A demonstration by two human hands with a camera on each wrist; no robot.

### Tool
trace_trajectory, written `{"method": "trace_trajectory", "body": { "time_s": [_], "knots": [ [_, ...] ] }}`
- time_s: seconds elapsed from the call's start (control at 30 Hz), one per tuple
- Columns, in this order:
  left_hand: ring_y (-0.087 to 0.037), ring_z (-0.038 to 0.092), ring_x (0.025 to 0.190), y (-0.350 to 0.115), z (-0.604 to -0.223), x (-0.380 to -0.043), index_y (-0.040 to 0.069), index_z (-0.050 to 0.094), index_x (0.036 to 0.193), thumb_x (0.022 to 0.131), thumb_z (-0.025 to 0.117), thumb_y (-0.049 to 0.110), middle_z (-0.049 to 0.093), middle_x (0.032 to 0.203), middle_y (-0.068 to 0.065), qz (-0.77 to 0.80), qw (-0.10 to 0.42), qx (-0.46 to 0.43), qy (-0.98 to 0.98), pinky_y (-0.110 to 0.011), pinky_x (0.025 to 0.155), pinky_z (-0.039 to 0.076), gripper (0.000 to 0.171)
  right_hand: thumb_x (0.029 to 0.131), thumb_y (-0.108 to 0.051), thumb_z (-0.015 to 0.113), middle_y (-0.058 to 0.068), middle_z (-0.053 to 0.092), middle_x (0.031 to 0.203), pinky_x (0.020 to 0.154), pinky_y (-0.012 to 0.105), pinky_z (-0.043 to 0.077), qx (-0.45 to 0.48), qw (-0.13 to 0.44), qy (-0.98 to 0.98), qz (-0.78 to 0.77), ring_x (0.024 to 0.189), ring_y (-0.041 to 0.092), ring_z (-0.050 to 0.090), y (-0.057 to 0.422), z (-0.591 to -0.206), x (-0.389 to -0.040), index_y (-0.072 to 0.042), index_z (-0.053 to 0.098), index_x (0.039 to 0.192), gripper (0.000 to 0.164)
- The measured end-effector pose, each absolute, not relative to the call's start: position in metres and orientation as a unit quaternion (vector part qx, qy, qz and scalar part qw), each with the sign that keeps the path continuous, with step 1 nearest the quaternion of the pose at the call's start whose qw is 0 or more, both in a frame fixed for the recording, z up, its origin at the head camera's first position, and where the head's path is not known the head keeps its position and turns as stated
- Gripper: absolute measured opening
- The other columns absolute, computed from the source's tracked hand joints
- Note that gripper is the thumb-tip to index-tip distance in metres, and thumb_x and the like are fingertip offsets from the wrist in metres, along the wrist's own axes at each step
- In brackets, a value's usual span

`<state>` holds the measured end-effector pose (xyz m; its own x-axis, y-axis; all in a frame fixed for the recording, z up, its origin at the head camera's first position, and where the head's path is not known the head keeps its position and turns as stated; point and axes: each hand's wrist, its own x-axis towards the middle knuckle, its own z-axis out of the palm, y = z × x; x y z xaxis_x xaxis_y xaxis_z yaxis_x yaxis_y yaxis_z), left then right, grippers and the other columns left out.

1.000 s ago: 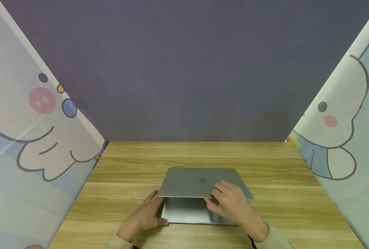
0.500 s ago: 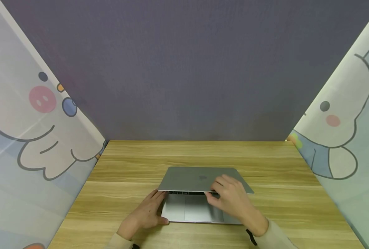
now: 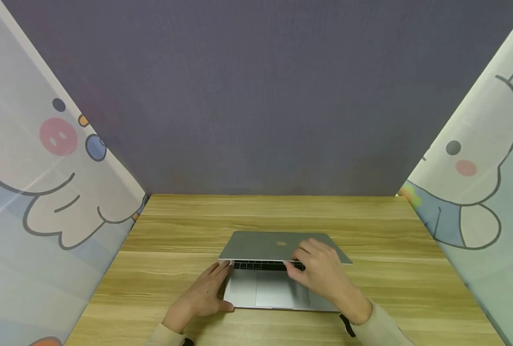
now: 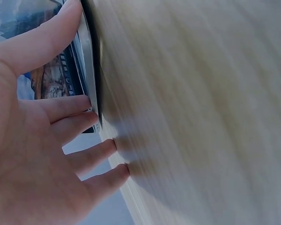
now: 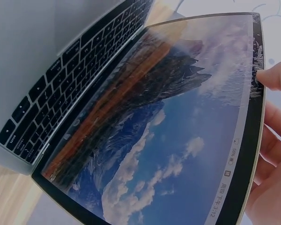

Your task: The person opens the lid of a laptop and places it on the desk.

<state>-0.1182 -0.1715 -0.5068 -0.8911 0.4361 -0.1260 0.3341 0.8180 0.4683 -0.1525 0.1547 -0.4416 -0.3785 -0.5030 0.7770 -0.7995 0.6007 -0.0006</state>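
A grey laptop with its lid (image 3: 261, 246) partly raised lies on the table in the head view. My right hand (image 3: 323, 274) pinches the lid's front edge, thumb on the screen side and fingers curled over the back. The right wrist view shows the lit screen (image 5: 178, 117), with a mountain and clouds, and the black keyboard (image 5: 61, 79). My left hand (image 3: 203, 294) rests with spread fingers along the left side of the base (image 3: 242, 288), thumb at its front corner. In the left wrist view some fingertips (image 4: 122, 171) touch the table beside the laptop.
The wood-grain table (image 3: 174, 226) extends around the laptop on every side. A dark grey panel (image 3: 256, 105) stands at its back edge. Sheets with cartoon animals hang on the left (image 3: 18, 158) and right (image 3: 477, 192).
The lid's front edge has risen with my right hand holding it, and the rows of keys have come into view. My left hand has stayed at the base's left side.
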Motion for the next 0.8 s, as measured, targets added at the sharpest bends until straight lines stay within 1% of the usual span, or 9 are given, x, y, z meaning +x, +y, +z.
{"method": "trace_trajectory", "body": {
  "time_s": [0.17,0.37,0.6,0.8],
  "knots": [
    [-0.048,0.029,0.146,-0.171,-0.506,-0.118,-0.003,0.039,0.153,0.076,0.087,0.043,0.032,0.163,-0.016,0.226,0.113,0.207,0.945,-0.062,0.115,0.031,0.101,0.072,-0.02,0.082,-0.004,0.062,0.071,0.048,0.024,0.046,0.396,0.386,-0.812,0.188,0.059,0.012,0.054,0.155,-0.437,-0.155,-0.012,0.071,0.071,0.013],
    [-0.049,0.029,0.146,-0.169,-0.504,-0.121,-0.003,0.039,0.153,0.075,0.087,0.044,0.033,0.162,-0.018,0.225,0.119,0.207,0.945,-0.064,0.114,0.032,0.102,0.076,-0.023,0.081,-0.002,0.062,0.07,0.048,0.027,0.05,0.381,0.371,-0.83,0.168,0.059,0.014,0.057,0.156,-0.428,-0.16,-0.012,0.073,0.072,0.015],
    [-0.05,0.029,0.145,-0.168,-0.504,-0.122,-0.002,0.04,0.153,0.075,0.088,0.044,0.033,0.162,-0.018,0.229,0.124,0.2,0.945,-0.065,0.113,0.033,0.103,0.072,-0.021,0.087,-0.003,0.064,0.071,0.048,0.027,0.051,0.37,0.363,-0.837,0.176,0.06,0.014,0.058,0.154,-0.421,-0.166,-0.011,0.074,0.072,0.017],
    [-0.05,0.03,0.144,-0.167,-0.505,-0.121,-0.003,0.042,0.151,0.073,0.09,0.042,0.035,0.161,-0.018,0.231,0.123,0.198,0.945,-0.064,0.112,0.034,0.102,0.072,-0.021,0.088,-0.003,0.063,0.069,0.047,0.025,0.049,0.364,0.357,-0.841,0.181,0.058,0.012,0.056,0.153,-0.42,-0.167,-0.011,0.073,0.071,0.018]
  ]
}}
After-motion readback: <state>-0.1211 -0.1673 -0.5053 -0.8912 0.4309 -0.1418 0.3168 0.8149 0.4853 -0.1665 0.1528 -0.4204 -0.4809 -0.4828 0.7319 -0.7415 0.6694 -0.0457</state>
